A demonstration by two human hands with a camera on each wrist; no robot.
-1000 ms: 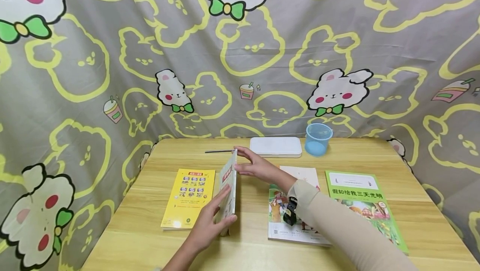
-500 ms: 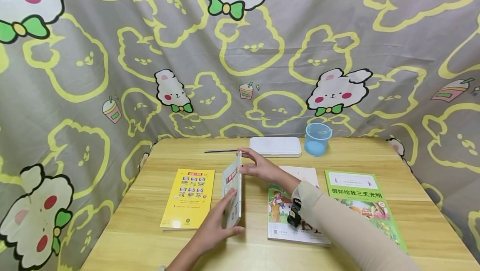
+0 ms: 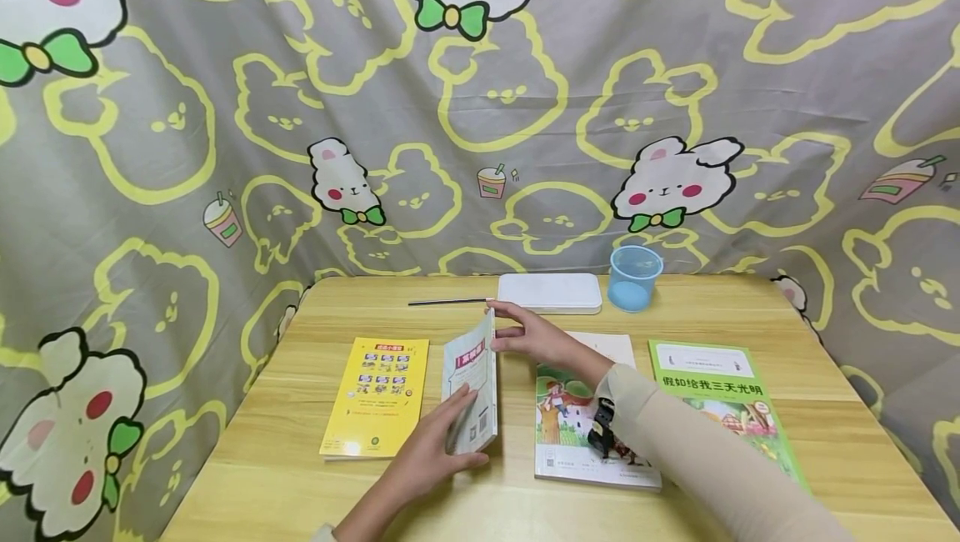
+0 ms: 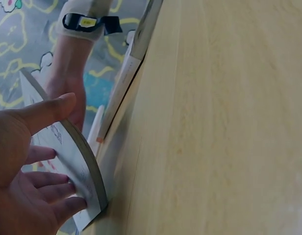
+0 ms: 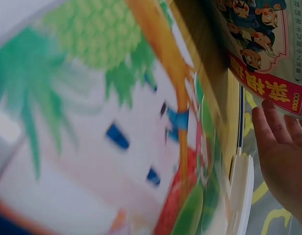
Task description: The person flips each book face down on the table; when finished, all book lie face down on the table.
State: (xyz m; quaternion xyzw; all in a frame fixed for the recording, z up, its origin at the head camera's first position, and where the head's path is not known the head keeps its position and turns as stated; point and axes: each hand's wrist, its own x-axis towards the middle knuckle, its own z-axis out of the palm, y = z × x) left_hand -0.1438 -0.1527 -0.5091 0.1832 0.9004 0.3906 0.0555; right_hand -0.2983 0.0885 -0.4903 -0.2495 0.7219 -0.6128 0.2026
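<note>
- On the wooden table [image 3: 255, 450] I count four books, one thin dark stick, one white case and one cup; two hands are among them.
- At the left, one yellow book [image 3: 386, 396] lies flat.
- Next comes the left hand [image 3: 431, 450]: its fingers are rather straight and lie on a cover of the pale book; the thumb stands apart from them, near the lower edge.
- Above it, the thin dark stick [image 3: 446, 303] lies near the back; its right end is hidden behind the right hand.
- The pale book [image 3: 471, 379], with a red label, is between the two hands in the middle, almost upright and a little tilted. Whether it touches the table, I cannot tell.
- The right hand [image 3: 536, 340] touches its far upper part with extended fingers, not wide apart.
- Behind this hand lies the white case [image 3: 549, 290].
- One illustrated book [image 3: 558, 417] lies flat; the black wrist strap [image 3: 600, 429] and the beige sleeve [image 3: 697, 450] cover part of it.
- The blue cup [image 3: 635, 279] stands just beside the case.
- At the right, one green book [image 3: 708, 383] lies flat, partly under the sleeve in view.
</note>
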